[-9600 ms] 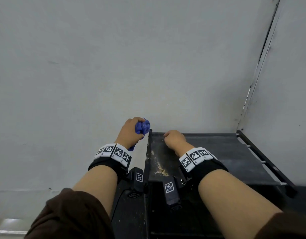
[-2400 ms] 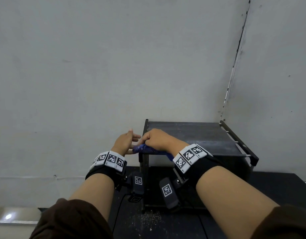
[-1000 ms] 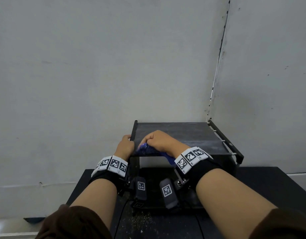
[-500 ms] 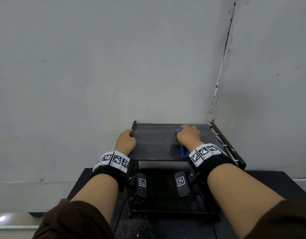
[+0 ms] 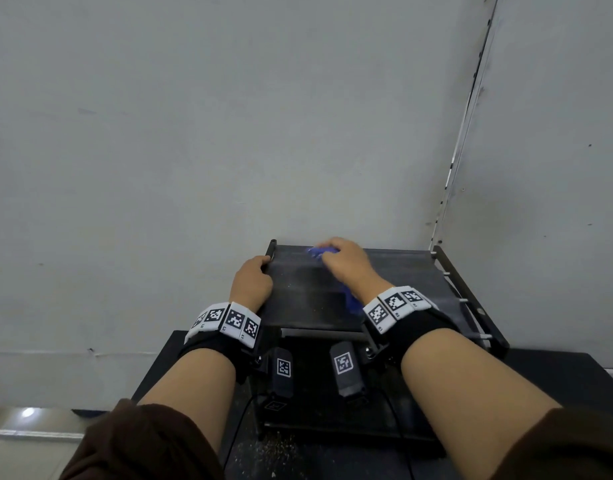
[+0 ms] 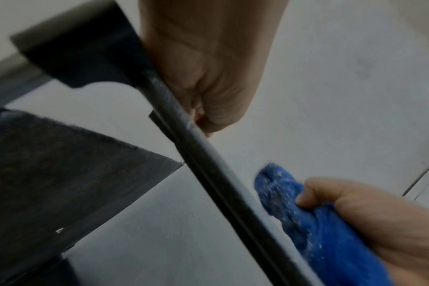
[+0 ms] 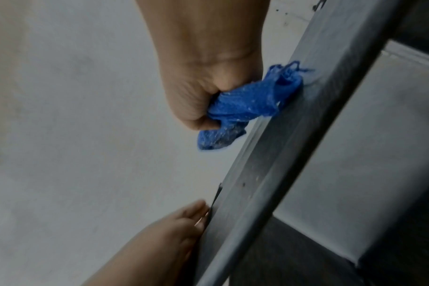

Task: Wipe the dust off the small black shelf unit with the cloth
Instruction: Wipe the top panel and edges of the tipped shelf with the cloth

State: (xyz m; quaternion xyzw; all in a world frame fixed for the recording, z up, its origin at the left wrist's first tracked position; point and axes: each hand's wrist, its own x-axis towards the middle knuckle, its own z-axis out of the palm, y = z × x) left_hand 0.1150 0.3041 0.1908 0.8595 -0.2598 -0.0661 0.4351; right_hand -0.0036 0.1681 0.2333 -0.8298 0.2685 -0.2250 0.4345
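Observation:
The small black shelf unit [image 5: 395, 271] stands on a black table against the grey wall. My right hand [image 5: 343, 261] grips a bunched blue cloth [image 5: 317, 252] and presses it on the top shelf near its back left part. In the right wrist view the cloth [image 7: 245, 104] is speckled with dust and touches the shelf's top [image 7: 282, 147]. My left hand [image 5: 251, 282] holds the shelf's left edge rail, fingers curled over it; the left wrist view shows the hand [image 6: 208, 77] on the black rail [image 6: 208, 164] and the cloth [image 6: 314, 222] beyond it.
Grey walls meet in a corner [image 5: 450, 174] just behind the shelf's right side. Crumbs of dust [image 5: 277, 448] lie on the black table [image 5: 557, 375] in front of the shelf. A lower shelf [image 6: 61, 174] sits under the top one.
My right hand has slid the cloth from the shelf's back right towards the back left. The left hand keeps hold of the left rail.

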